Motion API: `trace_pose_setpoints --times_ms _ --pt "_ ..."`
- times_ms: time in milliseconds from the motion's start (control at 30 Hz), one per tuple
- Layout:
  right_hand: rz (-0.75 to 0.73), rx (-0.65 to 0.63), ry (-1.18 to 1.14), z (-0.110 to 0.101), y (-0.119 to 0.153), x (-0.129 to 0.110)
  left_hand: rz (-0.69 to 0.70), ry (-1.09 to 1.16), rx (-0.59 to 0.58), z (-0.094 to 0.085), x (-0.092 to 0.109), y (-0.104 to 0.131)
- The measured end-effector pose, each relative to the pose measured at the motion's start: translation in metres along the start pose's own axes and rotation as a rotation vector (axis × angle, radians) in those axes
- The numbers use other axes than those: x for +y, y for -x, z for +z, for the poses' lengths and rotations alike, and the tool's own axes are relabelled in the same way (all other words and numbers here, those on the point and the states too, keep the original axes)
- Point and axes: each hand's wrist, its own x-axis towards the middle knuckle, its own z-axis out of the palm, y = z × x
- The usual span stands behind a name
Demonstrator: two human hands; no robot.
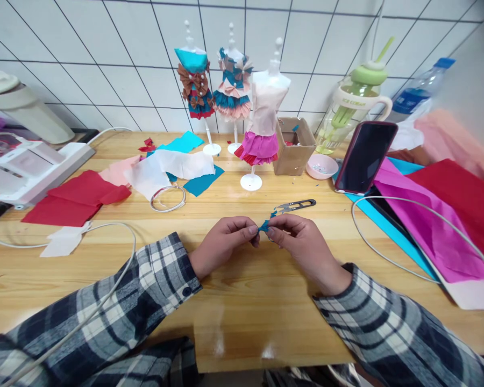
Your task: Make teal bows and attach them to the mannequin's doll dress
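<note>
A small gathered piece of teal crepe paper [263, 227] is pinched between my two hands, just above the wooden table [234, 322]. My left hand [228, 239] grips its left end between thumb and fingers. Thumb and forefinger of my right hand [302, 244] close on its right end. Teal scraps [273, 213] lie just beyond my fingertips, beside a pair of thread snips [297, 205]. Behind these stands a mini dress form [266, 102] in a pale bodice with a magenta and red ruffled skirt.
Two more dressed forms [196, 80] stand near the tiled wall. A cardboard box [296, 156], pink bowl [321, 166], phone [365, 156] and green-lidded jug [353, 107] are at right, by coloured sheets [435, 226]. Left are red paper [78, 196], a wire coil [168, 199] and a power strip [44, 172].
</note>
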Motion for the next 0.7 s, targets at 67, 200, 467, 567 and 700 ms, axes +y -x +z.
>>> trace_pose_setpoints --times_ms 67,200,467,567,700 --pt "0.003 0.01 0.015 0.0004 -0.0003 0.0003 -0.007 0.016 0.011 0.0006 0.0002 -0.0003" --pt "0.036 0.0 0.035 0.0013 -0.0007 0.0027 -0.024 0.075 -0.019 0.0015 -0.0001 -0.0003" --pt "-0.013 0.011 0.054 0.0026 0.0001 -0.0015 -0.03 0.092 -0.037 0.0002 -0.0016 -0.0004" --pt "-0.004 -0.011 0.021 0.0039 -0.0003 -0.0022 -0.044 0.091 -0.056 -0.0005 -0.002 -0.0006" --pt "-0.002 -0.005 0.036 0.0039 -0.0002 -0.0008 -0.049 0.07 -0.072 -0.002 -0.0026 -0.0007"
